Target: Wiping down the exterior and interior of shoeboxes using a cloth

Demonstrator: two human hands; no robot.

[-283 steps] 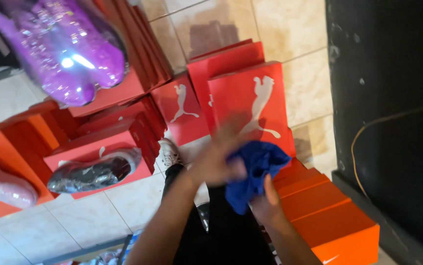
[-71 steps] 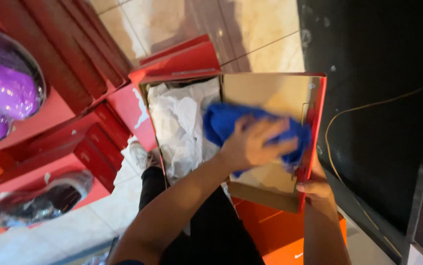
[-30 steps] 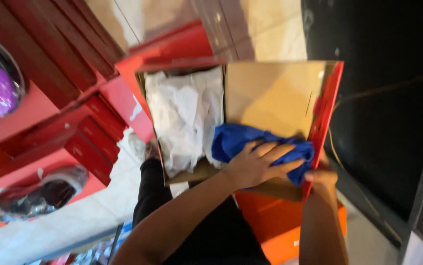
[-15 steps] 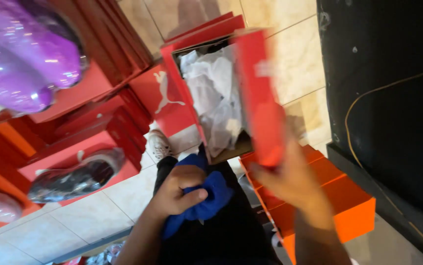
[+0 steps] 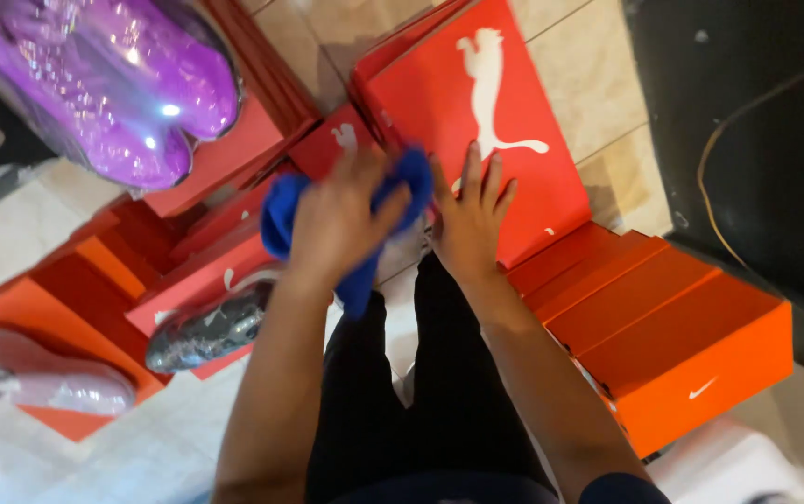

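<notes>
The blue cloth (image 5: 355,224) is bunched in the left hand (image 5: 341,219), just left of the right hand (image 5: 467,224), which lies flat with fingers spread on a closed red shoebox (image 5: 495,103). Orange boxes (image 5: 673,345) stack to the right. Beige floor tiles (image 5: 589,56) lie beyond; wrapped purple shoes (image 5: 112,84) sit far left.

A crumpled blue cloth (image 5: 357,219) is bunched up above the person's lap. A closed red cardboard shoebox (image 5: 491,140) with a white logo lies tilted just beside it.

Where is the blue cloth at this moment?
In the head view, the blue cloth is at centre, gripped by the left hand, just left of the right hand resting on the red shoebox.
</notes>
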